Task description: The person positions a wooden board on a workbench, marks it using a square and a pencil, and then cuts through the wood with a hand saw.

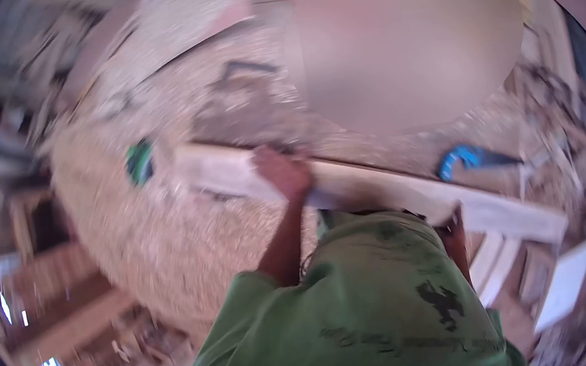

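Observation:
A long pale wooden plank [509,214] runs slantwise in front of my green shirt, from the middle left down to the right. My left hand [285,174] is closed over the plank left of its middle, the fingers blurred by motion. Lower on the right, my right hand [453,228] grips the plank's near edge, with part of the hand hidden. Just beyond the plank lies a blue rounded object [458,161], too smeared to name.
Sawdust or shavings [164,242] cover the ground at left, with a green object [140,163] on it. A white board [564,286] leans at lower right. Wood scraps [546,112] lie at right. A large blurred oval hides the upper right.

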Demonstrator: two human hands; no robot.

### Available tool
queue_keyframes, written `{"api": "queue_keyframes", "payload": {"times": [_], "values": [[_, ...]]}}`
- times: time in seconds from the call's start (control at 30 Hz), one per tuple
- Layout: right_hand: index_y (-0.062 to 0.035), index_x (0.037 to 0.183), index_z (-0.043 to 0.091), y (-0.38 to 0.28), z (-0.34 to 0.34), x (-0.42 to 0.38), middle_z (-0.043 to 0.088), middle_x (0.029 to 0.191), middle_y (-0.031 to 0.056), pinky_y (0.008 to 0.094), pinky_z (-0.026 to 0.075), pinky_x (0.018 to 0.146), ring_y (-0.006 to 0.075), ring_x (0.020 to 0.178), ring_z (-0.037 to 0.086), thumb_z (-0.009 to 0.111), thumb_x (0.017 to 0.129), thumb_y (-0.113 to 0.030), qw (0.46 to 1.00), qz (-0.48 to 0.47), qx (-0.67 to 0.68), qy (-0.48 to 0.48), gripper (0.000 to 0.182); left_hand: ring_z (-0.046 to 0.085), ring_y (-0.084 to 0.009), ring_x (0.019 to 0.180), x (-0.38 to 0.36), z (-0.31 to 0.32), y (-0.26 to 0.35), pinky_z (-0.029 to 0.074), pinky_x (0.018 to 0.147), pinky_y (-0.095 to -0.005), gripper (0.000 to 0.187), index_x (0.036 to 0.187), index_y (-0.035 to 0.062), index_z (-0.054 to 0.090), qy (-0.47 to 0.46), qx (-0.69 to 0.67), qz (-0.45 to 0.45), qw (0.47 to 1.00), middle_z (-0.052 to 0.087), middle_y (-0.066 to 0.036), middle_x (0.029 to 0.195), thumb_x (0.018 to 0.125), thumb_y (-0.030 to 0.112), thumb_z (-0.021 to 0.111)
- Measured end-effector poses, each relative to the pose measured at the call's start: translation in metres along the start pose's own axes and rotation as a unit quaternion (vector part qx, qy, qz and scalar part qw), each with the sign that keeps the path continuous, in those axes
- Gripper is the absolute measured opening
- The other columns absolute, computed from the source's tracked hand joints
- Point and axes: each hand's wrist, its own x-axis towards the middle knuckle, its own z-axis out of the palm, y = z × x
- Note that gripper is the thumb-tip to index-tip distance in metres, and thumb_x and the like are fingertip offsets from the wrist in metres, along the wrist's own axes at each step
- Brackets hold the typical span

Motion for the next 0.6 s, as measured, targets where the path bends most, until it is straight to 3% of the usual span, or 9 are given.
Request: {"api": "queue_keyframes", "payload": {"times": [0.03,0.1,0.17,0.23,0.27,0.37,0.47,0.57,0.6], "values": [[-0.0074,0.173,0.007,-0.006,-0.011,0.001,0.041,0.166,0.0223,0.0452,0.041,0.123,0.0293,0.147,0.049,0.082,0.088,0.004,0.998,0.046,0.042,-0.008,0.114,0.002,-0.0568,0.162,-0.011,-0.018,0.016,0.000,0.132,-0.0624,0.114,0.167,-0.0118,0.011,-0.008,-0.036,-0.001,0.999,0.008,-0.039,0.173,0.096,0.062,0.059],[-0.0099,0.173,0.003,0.053,-0.051,0.025,0.039,0.167,0.0217,0.0456,0.040,0.123,0.0290,0.148,0.046,0.085,0.084,0.005,0.994,-0.066,0.080,-0.043,0.121,0.003,-0.0576,0.162,-0.012,-0.017,0.017,0.002,0.131,-0.0646,0.117,0.167,-0.0117,0.012,0.009,-0.041,0.004,0.999,0.008,-0.040,0.173,0.094,0.065,0.062],[-0.0138,0.172,0.014,0.022,-0.056,0.029,0.036,0.168,0.0198,0.0551,0.035,0.124,0.0348,0.150,0.042,0.074,0.089,-0.037,0.944,0.085,0.317,-0.030,0.105,0.003,-0.0583,0.161,-0.009,-0.010,0.014,0.004,0.131,-0.0655,0.119,0.167,-0.0113,0.012,-0.007,-0.022,-0.001,1.000,0.008,-0.040,0.173,0.092,0.065,0.064],[-0.0176,0.170,0.024,0.007,-0.063,0.034,0.034,0.170,0.0179,0.0646,0.031,0.126,0.0406,0.152,0.038,0.064,0.093,-0.078,0.816,0.247,0.522,-0.012,0.106,0.003,-0.0588,0.161,-0.004,-0.007,0.012,0.005,0.130,-0.0665,0.122,0.167,-0.0109,0.011,-0.024,-0.011,-0.008,1.000,0.007,-0.040,0.173,0.091,0.066,0.066],[-0.0200,0.168,0.032,0.007,-0.062,0.045,0.034,0.171,0.0155,0.0703,0.028,0.126,0.0449,0.152,0.035,0.037,0.085,-0.101,0.816,0.266,0.513,0.020,0.117,0.003,-0.0589,0.161,-0.003,-0.006,0.011,0.006,0.130,-0.0670,0.123,0.167,-0.0108,0.011,-0.035,-0.008,-0.013,0.999,0.007,-0.040,0.173,0.090,0.066,0.067],[-0.0198,0.168,0.032,0.000,-0.057,0.041,0.035,0.170,0.0168,0.0693,0.028,0.126,0.0442,0.153,0.034,0.042,0.087,-0.098,0.804,0.242,0.543,-0.015,0.113,-0.001,-0.0571,0.162,0.002,-0.002,0.009,0.007,0.130,-0.0669,0.126,0.168,-0.0083,0.011,-0.079,0.017,-0.029,0.996,0.003,-0.037,0.175,0.088,0.069,0.070],[-0.0177,0.169,0.031,0.114,-0.119,0.066,0.032,0.171,0.0174,0.0690,0.027,0.127,0.0421,0.155,0.032,0.052,0.091,-0.089,0.960,0.124,0.250,0.010,0.107,-0.004,-0.0547,0.163,0.010,-0.009,0.013,0.006,0.131,-0.0647,0.128,0.170,-0.0054,0.011,-0.134,0.043,-0.058,0.988,-0.002,-0.035,0.176,0.087,0.073,0.070],[-0.0149,0.167,0.034,0.003,-0.101,0.025,0.029,0.173,0.0166,0.0720,0.028,0.125,0.0405,0.156,0.034,0.064,0.094,-0.076,0.852,0.159,0.465,0.181,0.100,-0.004,-0.0556,0.163,0.017,-0.016,0.016,0.006,0.130,-0.0662,0.129,0.170,-0.0056,0.011,-0.170,0.046,-0.067,0.982,-0.002,-0.036,0.176,0.086,0.073,0.071],[-0.0144,0.166,0.035,-0.005,-0.123,0.026,0.028,0.173,0.0163,0.0727,0.028,0.125,0.0406,0.155,0.034,0.064,0.095,-0.075,0.807,0.170,0.529,0.199,0.098,-0.004,-0.0564,0.162,0.019,-0.015,0.014,0.006,0.130,-0.0672,0.128,0.169,-0.0058,0.013,-0.157,0.042,-0.058,0.985,-0.001,-0.036,0.175,0.086,0.073,0.071]]}}
